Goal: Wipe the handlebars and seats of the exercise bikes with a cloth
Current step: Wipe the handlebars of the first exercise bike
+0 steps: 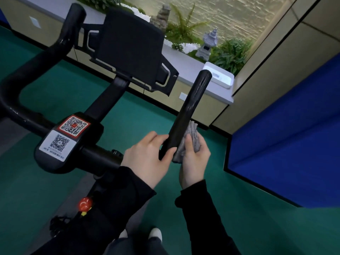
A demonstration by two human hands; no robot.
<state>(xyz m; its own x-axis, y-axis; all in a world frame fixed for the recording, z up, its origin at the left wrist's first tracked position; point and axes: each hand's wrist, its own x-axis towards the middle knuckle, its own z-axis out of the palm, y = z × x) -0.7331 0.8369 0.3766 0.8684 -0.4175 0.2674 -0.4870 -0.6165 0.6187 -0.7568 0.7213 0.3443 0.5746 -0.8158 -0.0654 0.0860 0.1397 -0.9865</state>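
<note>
Left grip (145, 155) is wrapped round the low end of the bike's right handlebar (193, 103), thumb lying across the near face of it. Right grip (195, 159) is closed on the cloth (192, 132), grey and bunched up, held against the right side of that same bar, just beside the left thumb. The bar angles up and away. Further left on the bike are the console (132, 48), two QR stickers (73, 126) and a red knob (85, 204). Green floor (128, 116) underneath.

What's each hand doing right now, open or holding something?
Left hand: grips the handlebar.
Right hand: holds the grey cloth against that bar.
</note>
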